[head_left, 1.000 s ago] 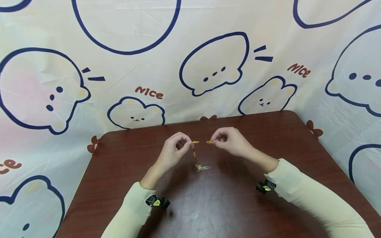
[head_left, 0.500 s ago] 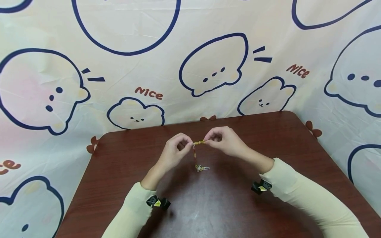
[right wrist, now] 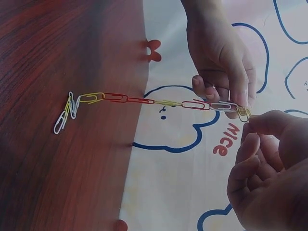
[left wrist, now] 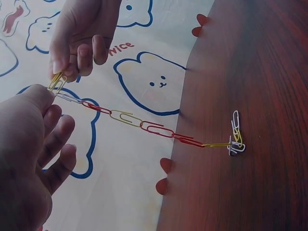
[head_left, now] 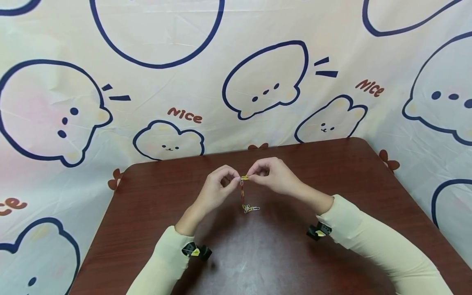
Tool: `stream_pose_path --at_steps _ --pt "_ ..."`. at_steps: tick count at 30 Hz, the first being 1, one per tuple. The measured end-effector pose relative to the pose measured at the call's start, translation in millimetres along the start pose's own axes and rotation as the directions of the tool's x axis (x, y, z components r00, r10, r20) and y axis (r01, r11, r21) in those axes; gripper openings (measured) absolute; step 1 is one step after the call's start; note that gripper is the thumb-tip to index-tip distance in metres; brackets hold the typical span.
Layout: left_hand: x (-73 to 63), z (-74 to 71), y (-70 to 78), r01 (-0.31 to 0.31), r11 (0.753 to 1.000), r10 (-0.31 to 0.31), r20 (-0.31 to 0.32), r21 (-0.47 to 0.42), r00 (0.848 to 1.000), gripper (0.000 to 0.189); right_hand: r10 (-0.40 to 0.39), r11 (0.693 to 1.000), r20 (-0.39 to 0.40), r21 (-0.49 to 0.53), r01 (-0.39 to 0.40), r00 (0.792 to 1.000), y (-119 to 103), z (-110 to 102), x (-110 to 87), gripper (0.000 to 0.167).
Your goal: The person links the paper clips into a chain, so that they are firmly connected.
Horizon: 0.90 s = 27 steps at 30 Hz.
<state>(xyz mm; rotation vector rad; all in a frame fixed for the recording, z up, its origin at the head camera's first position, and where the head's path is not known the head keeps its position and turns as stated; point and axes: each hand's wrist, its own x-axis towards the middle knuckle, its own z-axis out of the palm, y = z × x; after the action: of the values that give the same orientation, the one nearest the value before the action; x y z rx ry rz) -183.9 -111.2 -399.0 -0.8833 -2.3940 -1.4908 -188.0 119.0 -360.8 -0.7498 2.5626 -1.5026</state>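
Note:
Over the far half of the table, my left hand [head_left: 221,182] pinches a yellow paper clip at the top of a paper clip chain [left wrist: 126,118]. My right hand [head_left: 271,175] faces it, thumb and index finger pinching another yellow paper clip [right wrist: 245,115]. The two yellow clips overlap between the fingertips, and the fingers partly hide them. Below them the chain hangs in white, red and yellow links. Its lower end, with white and yellow clips [head_left: 252,208], lies bunched on the tabletop.
The dark reddish-brown table [head_left: 273,262] reaches back to a pale cloth [head_left: 214,135] printed with blue-outlined cartoon figures. Black wrist cameras sit at both cuffs, the left camera [head_left: 197,250] and the right camera [head_left: 318,230] low over the table.
My right hand has moved left, bringing its yellow paper clip from a gap away to overlap the one in my left hand. The left hand has barely shifted.

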Motion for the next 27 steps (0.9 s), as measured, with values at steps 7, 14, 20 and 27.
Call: stream_pose_path --at_steps 7,14,20,27 --pt "0.2 0.8 -0.8 -0.020 1.000 0.019 -0.018 -0.012 1.000 0.008 0.044 0.999 -0.027 -0.009 -0.044 0.999 -0.4 -2.3 -0.2 0.003" --pt "-0.2 -0.1 -1.5 -0.026 1.000 0.025 -0.040 -0.011 0.999 0.008 0.060 0.998 -0.032 -0.006 -0.060 0.998 1.0 -5.2 -1.1 0.004" --pt "-0.8 -0.6 -2.1 -0.016 1.000 0.015 -0.041 -0.012 0.999 0.007 0.053 0.998 -0.036 -0.018 -0.054 0.998 3.7 -7.0 -1.4 0.004" --pt "-1.2 -0.5 -2.0 -0.011 1.000 0.010 -0.023 -0.025 1.000 0.009 0.051 0.999 -0.038 -0.011 -0.051 0.998 2.9 -8.2 -1.2 0.004"
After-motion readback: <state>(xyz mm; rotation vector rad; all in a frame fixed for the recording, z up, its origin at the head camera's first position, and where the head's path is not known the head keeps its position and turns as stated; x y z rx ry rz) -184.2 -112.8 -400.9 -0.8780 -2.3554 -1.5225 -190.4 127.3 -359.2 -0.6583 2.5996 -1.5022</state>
